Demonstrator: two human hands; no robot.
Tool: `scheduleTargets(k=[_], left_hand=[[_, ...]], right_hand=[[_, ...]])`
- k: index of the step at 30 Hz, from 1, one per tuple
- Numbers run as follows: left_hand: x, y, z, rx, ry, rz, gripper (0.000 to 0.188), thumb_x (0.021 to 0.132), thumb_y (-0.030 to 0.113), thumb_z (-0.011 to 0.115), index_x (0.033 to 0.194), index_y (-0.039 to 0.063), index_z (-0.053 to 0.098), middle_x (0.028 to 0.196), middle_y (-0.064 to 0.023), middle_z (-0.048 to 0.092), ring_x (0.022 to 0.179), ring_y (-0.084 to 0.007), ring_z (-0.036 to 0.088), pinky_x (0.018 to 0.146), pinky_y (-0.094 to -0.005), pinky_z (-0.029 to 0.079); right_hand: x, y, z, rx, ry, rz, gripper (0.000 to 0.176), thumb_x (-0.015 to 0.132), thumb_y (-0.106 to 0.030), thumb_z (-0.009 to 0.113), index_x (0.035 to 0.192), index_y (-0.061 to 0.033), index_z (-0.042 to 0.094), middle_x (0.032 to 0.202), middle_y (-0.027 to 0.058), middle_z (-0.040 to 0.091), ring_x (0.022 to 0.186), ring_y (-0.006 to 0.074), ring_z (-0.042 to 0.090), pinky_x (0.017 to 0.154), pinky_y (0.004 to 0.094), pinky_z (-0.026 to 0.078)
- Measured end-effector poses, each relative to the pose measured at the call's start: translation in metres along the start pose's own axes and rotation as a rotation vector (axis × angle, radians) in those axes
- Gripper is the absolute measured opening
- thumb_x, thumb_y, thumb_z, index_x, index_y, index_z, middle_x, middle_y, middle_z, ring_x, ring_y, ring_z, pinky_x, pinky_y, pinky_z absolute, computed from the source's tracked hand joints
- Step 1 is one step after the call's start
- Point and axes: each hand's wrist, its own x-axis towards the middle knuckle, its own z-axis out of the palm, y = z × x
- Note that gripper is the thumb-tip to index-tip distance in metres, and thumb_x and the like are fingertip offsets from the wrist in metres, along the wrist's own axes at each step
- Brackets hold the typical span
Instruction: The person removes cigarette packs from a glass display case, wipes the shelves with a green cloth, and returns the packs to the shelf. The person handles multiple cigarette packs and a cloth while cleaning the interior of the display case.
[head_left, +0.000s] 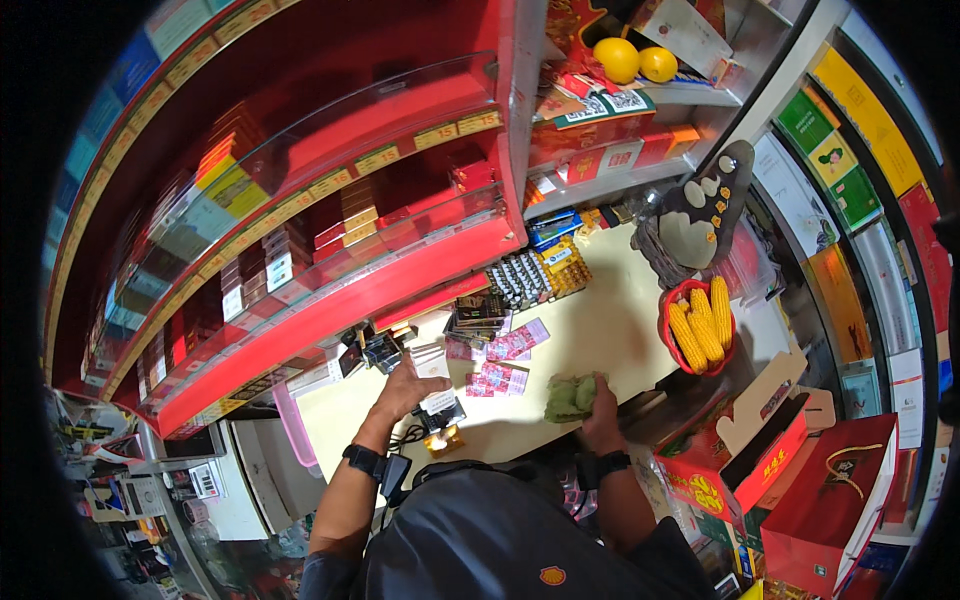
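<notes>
My left hand (405, 391) grips a stack of slim white packs (431, 366), its thumb across their face. In my right hand (602, 411) is a crumpled green cloth (570, 397), resting on or just above the cream tabletop (592, 322). Between the hands lie several pink-and-purple printed cards or packets (501, 379). A pile of dark flat boxes (475, 316) sits behind them. Close to the left wrist are a small dark device (444, 416) with a black cable and a shiny gold packet (444, 441).
Left, red shelves (337, 270) with glass fronts hold small packs. Lighter-like items (521, 279) line the table's back. Yellow corn cobs (697, 330) fill a red basket (666, 330) at right, near a dark woven holder (660, 251), an opened red carton (765, 457) and a red gift bag (817, 510).
</notes>
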Motion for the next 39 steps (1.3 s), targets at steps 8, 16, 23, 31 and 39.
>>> scheduleTargets(k=[8,16,23,31,39], left_hand=[[0.047,0.002,0.031,-0.181,0.080,-0.270,0.073,0.078,0.007,0.091,0.137,-0.003,0.049,0.118,-0.0137,0.072,0.103,-0.0247,0.072,0.091,-0.0391,0.061],[0.070,-0.076,0.003,-0.520,0.121,-0.491,0.064,0.083,0.012,0.088,0.136,-0.003,0.055,0.117,-0.0147,0.073,0.101,-0.0290,0.074,0.089,-0.0430,0.062],[0.085,-0.081,0.000,-0.653,0.116,-0.478,0.042,0.088,0.014,0.084,0.125,0.004,0.068,0.115,-0.0081,0.074,0.104,-0.0253,0.073,0.092,-0.0420,0.060],[0.101,-0.099,0.007,-0.649,0.133,-0.516,0.031,0.090,0.016,0.083,0.117,0.003,0.074,0.113,-0.0071,0.077,0.104,-0.0226,0.073,0.094,-0.0386,0.058],[0.108,-0.116,0.014,-0.521,0.249,-0.461,0.036,0.088,0.024,0.086,0.115,0.004,0.073,0.110,-0.0063,0.075,0.101,-0.0216,0.068,0.090,-0.0392,0.053]], right_hand=[[0.030,0.023,-0.022,-0.022,0.158,0.291,0.034,0.103,-0.034,0.065,0.121,-0.0044,0.069,0.113,0.0085,0.073,0.101,0.0239,0.073,0.089,0.0400,0.059],[0.065,0.033,-0.008,-0.134,0.117,0.311,0.038,0.104,-0.038,0.067,0.117,-0.0025,0.069,0.109,0.0102,0.073,0.094,0.0244,0.072,0.085,0.0400,0.058],[0.095,0.046,-0.016,-0.264,0.146,0.385,0.035,0.102,-0.033,0.069,0.118,-0.0020,0.070,0.109,0.0075,0.071,0.096,0.0219,0.070,0.087,0.0406,0.058],[0.106,0.053,-0.032,-0.193,0.195,0.478,0.036,0.098,-0.034,0.073,0.112,-0.0003,0.069,0.103,0.0096,0.070,0.089,0.0252,0.071,0.078,0.0445,0.059],[0.107,0.053,-0.032,-0.214,0.165,0.473,0.035,0.103,-0.031,0.067,0.117,0.0017,0.069,0.106,0.0118,0.074,0.092,0.0269,0.074,0.082,0.0432,0.062]])
